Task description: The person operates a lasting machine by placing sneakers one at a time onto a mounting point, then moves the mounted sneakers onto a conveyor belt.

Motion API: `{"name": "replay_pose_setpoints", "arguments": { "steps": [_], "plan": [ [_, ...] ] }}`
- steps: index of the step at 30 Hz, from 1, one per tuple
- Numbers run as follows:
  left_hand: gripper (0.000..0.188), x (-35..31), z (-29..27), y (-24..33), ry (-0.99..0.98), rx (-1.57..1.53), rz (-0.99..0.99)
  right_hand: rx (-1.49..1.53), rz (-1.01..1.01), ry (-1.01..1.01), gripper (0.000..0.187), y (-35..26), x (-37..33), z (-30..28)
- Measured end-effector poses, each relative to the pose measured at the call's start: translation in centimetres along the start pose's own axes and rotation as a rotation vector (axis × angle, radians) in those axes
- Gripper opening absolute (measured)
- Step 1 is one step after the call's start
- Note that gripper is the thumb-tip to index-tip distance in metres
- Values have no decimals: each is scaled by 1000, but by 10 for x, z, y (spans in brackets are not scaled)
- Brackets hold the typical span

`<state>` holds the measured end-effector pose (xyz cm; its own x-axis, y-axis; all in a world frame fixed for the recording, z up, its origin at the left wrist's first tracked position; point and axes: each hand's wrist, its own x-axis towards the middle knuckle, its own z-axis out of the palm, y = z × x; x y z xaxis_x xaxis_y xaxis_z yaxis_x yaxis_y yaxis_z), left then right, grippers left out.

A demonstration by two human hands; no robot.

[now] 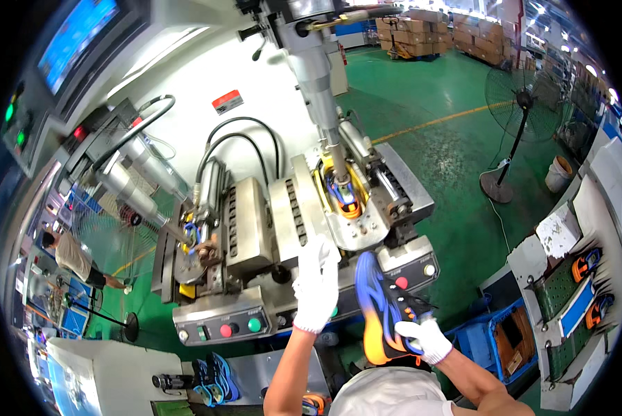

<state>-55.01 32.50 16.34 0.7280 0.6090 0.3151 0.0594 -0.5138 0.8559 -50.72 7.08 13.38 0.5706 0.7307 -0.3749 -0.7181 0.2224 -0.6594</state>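
The white-gloved right hand (427,340) grips the blue, orange and black shoe (383,305) near its orange end, apparently leaving the blue end free, while the white-gloved left hand (317,286) extends, seemingly empty.

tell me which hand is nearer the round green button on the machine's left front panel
Left. The left hand is to the right of the green button, higher in the picture; the right hand is much farther right, gripping a blue-and-orange shoe.
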Motion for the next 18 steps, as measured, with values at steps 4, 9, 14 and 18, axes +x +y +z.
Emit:
{"name": "replay_pose_setpoints", "arguments": {
  "steps": [4,9,14,18],
  "plan": [
    [54,113,102,-87,-5,171,-111,79,-197,208,52,-29,-4,-39],
    [83,210,184,-115,-41,482,-429,-11,-111,518,43,-36,-22,-91],
    [87,237,202,-208,50,624,-372,-175,15,563,26,-48,-21,-81],
    [56,249,165,-179,64,316,-402,-81,-89,556,59,-48,7,-96]
  ]
}}
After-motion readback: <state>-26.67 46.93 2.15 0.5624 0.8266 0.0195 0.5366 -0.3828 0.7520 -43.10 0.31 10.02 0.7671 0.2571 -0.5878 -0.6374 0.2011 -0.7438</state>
